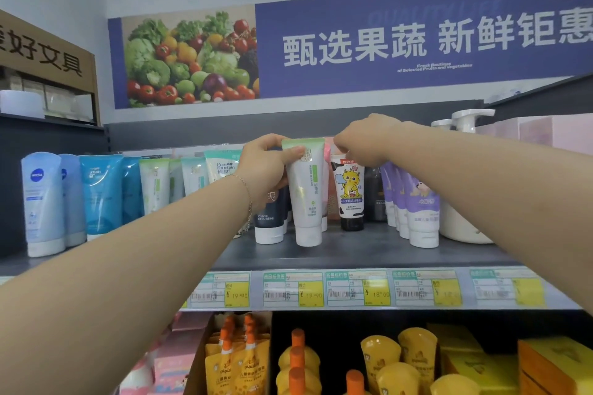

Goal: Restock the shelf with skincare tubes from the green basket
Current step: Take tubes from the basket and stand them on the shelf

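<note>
A white skincare tube with a green top edge [306,192] stands cap-down near the front of the dark shelf [369,250]. My left hand [268,167] grips its upper part, thumb across the front. My right hand [365,143] reaches just right of it, fingers curled at the top of a pink tube [327,154] and the cartoon cow tube [351,194] behind; whether it holds one I cannot tell. The green basket is out of view.
Blue and white tubes [96,192] line the shelf's left side, a dark men's tube [269,221] stands beside my left hand, purple tubes [417,212] and a white pump bottle [465,176] stand at right. Price labels [321,290] run along the front edge; yellow pouches [237,359] fill the shelf below.
</note>
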Demonstrator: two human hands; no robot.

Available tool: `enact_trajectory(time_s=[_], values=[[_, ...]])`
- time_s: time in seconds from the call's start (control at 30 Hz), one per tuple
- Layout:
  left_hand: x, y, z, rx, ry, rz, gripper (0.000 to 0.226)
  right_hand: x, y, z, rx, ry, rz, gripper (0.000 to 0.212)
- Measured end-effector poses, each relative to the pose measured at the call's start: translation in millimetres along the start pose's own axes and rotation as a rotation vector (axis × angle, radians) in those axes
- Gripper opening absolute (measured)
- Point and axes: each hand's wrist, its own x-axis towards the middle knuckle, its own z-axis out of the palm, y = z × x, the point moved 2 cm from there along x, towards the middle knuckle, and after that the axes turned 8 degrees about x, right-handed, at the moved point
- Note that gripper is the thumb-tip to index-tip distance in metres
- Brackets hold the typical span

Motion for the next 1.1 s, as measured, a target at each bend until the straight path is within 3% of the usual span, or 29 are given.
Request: enact_trajectory(time_s=[0.17, 0.3, 0.5, 0.67, 0.73, 0.97, 1.1], values=[[-7, 6, -3, 0.026, 0.028, 0.015, 0.011, -17, -14, -8, 0.023, 0.022, -0.122, 0.024], [-14, 8, -8, 0.040, 0.052, 0.016, 0.010, -31, -27, -12, 0.058, 0.079, -0.221, 0.022], [-32, 13, -17, 0.034, 0.085, 0.012, 0.008, -61, -48, -16, 0.607, 0.117, -0.231, 0.016], [-47, 23, -23, 0.065, 0.138, 0.035, 0.010, -72, -72, -9, 1.093, 0.095, -0.152, 0.047], [-54, 26, -26, 0.074, 0.164, 0.044, 0.009, -71, -81, -6, 1.232, 0.118, -0.125, 0.046], [-69, 32, -45, 0.094, 0.242, 0.060, 0.013, -66, -114, -16, 1.459, 0.152, -0.080, 0.039], [-69, 33, -67, 0.132, 0.184, 0.086, 0.008, -55, -131, -25, 1.475, 0.184, -0.055, 0.034]])
